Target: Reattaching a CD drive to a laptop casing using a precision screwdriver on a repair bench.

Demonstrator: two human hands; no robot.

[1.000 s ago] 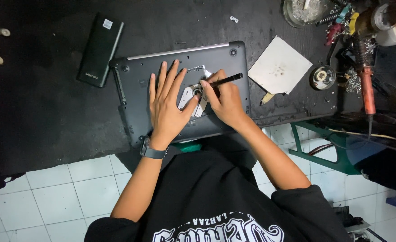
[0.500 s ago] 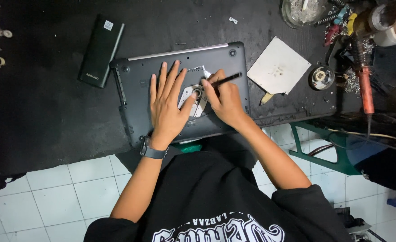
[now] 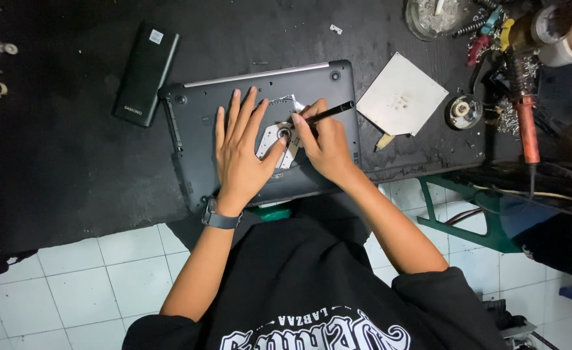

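A black worktop [image 3: 72,168] carries an upturned dark grey laptop [image 3: 202,123], its silver metal inner part [image 3: 270,136] exposed at the middle. Left of it lies a black rectangular power bank [image 3: 145,72] with a small white label at its top corner; right lies a white square sheet [image 3: 402,94]. The left hand [image 3: 240,152] rests flat with fingers spread, covering the opening's left side. The right hand [image 3: 321,146] pinches a slim black tool [image 3: 328,113] whose tip meets the metal part beside the left thumb.

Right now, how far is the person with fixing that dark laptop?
Done: the laptop lies upside down on the black bench, and a patch of its bottom is open, showing silver metal inside. In hand: the left hand lies flat on the case while the right hand keeps a pen-like tool in its grip, tip at the silver part. Left: the rest of the bottom cover is still on.
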